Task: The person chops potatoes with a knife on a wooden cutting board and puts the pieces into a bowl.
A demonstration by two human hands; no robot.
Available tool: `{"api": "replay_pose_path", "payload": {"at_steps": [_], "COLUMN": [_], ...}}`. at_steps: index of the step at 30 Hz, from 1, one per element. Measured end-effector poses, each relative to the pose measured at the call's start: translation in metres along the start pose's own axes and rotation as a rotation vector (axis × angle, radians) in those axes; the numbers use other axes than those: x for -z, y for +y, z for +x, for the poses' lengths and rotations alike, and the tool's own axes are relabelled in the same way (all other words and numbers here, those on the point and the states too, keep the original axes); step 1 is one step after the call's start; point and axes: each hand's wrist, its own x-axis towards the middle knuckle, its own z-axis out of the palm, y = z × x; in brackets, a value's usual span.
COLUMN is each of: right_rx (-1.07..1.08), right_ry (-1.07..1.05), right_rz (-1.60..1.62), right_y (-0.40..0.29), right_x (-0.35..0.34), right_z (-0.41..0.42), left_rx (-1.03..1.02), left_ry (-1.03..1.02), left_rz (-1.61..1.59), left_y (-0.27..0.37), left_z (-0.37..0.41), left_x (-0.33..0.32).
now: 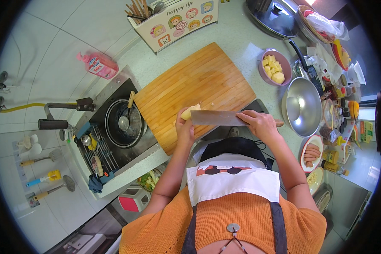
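Observation:
My left hand (184, 128) grips a piece of peeled potato (190, 111) above the near edge of a wooden cutting board (197, 73). In my right hand (258, 125) is a Chinese cleaver (214, 117), its broad blade level and its tip end against the potato. Part of the cleaver's wooden handle (278, 123) shows beyond my right hand. Small crumbs lie on the board close to the blade. Beyond the board's right corner, a lilac bowl (287, 65) holds potato chunks (272, 65) and a larger rounded piece.
Left of the board is a sink with a black pot (107, 127) and a ladle (124, 122). A pink soap bottle (102, 66) stands behind it. On the right are a steel bowl (300, 104), a plate of sausages (311, 154) and a lidded pan (274, 22). A utensil box (181, 23) stands at the back.

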Motion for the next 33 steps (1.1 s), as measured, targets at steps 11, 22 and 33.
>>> {"api": "replay_pose_path", "payload": {"at_steps": [11,22,33], "right_rx": [-0.004,0.002,0.033], "right_ry": [-0.018,-0.089,-0.119], "right_rz": [-0.022,0.008,0.057], "right_y": [0.004,0.008,0.018], "right_x": [0.002,0.007,0.007], "right_z": [-0.008,-0.013,-0.017], "left_rx": [0.003,0.147,0.395], "left_ry": [-0.111,-0.222,-0.345], "left_rz": [0.091,0.148,0.037], "left_y": [0.003,0.022,0.029], "left_z": [0.003,0.001,-0.002], "left_x": [0.016,0.020,0.030]}}
